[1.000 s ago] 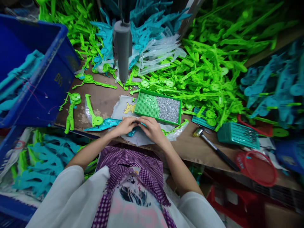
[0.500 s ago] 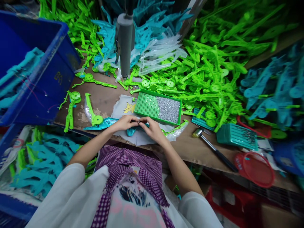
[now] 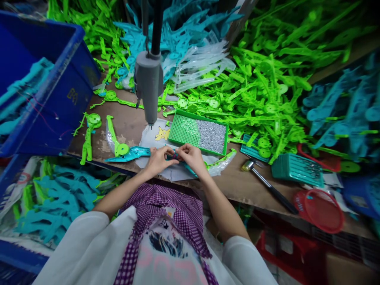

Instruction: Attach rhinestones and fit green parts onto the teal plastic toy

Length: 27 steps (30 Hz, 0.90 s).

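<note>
My left hand and my right hand meet over a grey cloth at the table's near edge. Both are closed in a pinch on a teal plastic part whose long end sticks out to the left. Just beyond my fingers lies a green tray, half covered with small silvery screws. A grey hanging screwdriver dangles tip down above the cloth, slightly left of my hands.
Heaps of green plastic parts and teal parts fill the back of the table. A blue crate stands at left. A hammer, a teal tray and a red basket lie to the right.
The hanging screwdriver has swung left and lower, nearer the cloth. My hands have drawn closer together, with fingers pinching on the teal part.
</note>
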Motion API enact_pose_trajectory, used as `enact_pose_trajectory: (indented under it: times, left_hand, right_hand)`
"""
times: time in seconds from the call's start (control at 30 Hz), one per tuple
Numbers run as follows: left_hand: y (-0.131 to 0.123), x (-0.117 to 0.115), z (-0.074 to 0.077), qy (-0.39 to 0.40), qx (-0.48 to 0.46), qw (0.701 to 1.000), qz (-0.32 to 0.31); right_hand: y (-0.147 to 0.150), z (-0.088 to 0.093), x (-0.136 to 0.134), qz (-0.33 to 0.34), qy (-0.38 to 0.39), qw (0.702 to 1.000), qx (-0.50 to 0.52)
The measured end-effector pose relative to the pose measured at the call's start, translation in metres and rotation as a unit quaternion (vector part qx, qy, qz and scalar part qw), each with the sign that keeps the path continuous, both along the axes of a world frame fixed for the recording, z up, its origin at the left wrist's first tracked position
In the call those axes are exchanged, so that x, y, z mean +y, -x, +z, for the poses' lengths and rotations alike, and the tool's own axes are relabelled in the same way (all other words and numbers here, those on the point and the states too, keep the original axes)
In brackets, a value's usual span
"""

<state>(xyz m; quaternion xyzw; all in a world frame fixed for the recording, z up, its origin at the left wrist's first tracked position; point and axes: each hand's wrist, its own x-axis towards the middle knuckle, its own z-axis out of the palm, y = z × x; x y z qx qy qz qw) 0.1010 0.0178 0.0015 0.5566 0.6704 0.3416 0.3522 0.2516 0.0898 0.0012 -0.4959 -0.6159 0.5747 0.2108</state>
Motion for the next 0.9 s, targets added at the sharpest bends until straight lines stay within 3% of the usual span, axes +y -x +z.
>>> enact_pose_trajectory:
  times: [0.07,0.2,0.3,0.4,0.5,0.67,0.9]
  left_hand:
    - [-0.005,-0.004,-0.001,-0.008,0.037,0.999,0.022]
    - [-0.007,-0.005,-0.004,-0.006,0.021,0.999,0.038]
    - [-0.005,-0.003,-0.005,0.015,0.003,0.999,0.042]
    - [-0.005,-0.002,-0.006,0.024,0.002,0.999,0.045]
    - [-0.005,-0.001,-0.007,0.018,-0.003,0.999,0.049]
    - [-0.005,-0.001,-0.008,0.022,0.002,0.999,0.036]
    - [-0.003,-0.002,-0.008,0.026,0.014,1.0,0.01]
  right_hand:
    - [0.0,0.0,0.003,0.021,-0.01,1.0,-0.014]
    - [-0.008,0.004,0.008,0.072,-0.038,0.997,-0.006]
    - [-0.017,0.009,0.008,0.08,-0.148,0.986,-0.008]
    - [-0.024,0.009,0.005,0.117,-0.27,0.955,-0.015]
    - [-0.025,0.004,0.002,0.167,-0.333,0.927,-0.031]
    - [-0.02,-0.009,0.003,0.202,-0.391,0.897,-0.051]
    - [-0.015,-0.012,0.006,0.235,-0.428,0.865,-0.116]
